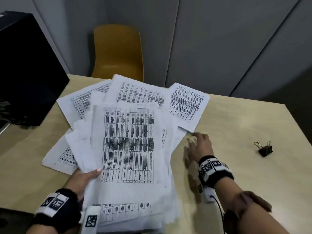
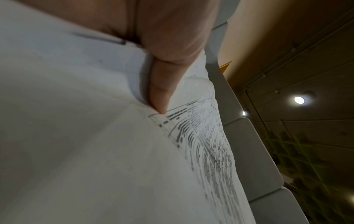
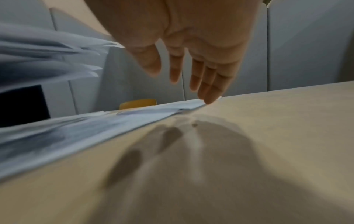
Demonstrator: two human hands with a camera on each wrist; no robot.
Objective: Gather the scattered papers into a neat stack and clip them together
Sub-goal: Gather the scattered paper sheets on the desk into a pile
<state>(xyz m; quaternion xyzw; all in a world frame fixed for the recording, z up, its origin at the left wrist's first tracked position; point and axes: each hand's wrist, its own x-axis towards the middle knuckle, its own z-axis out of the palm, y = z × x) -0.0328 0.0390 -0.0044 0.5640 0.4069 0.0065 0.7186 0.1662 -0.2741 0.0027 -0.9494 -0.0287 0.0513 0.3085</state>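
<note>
My left hand (image 1: 84, 178) grips a thick, uneven bundle of printed papers (image 1: 128, 149), thumb on top, raised off the wooden table (image 1: 244, 119). The left wrist view shows that thumb (image 2: 162, 94) pressed on the papers (image 2: 76, 136). More sheets lie fanned on the table behind it, one (image 1: 187, 103) at the far right. My right hand (image 1: 197, 146) hovers open just above the table beside the near corner of that sheet, fingers (image 3: 208, 91) straight and spread, tips close to the sheet's edge (image 3: 191, 106). A black binder clip (image 1: 265, 149) lies on the table to the right.
A yellow chair (image 1: 118, 53) stands behind the table's far edge. A large black box (image 1: 25, 70) sits at the left end of the table. Grey wall panels (image 1: 219, 39) close off the back. Bare tabletop spreads between my right hand and the clip.
</note>
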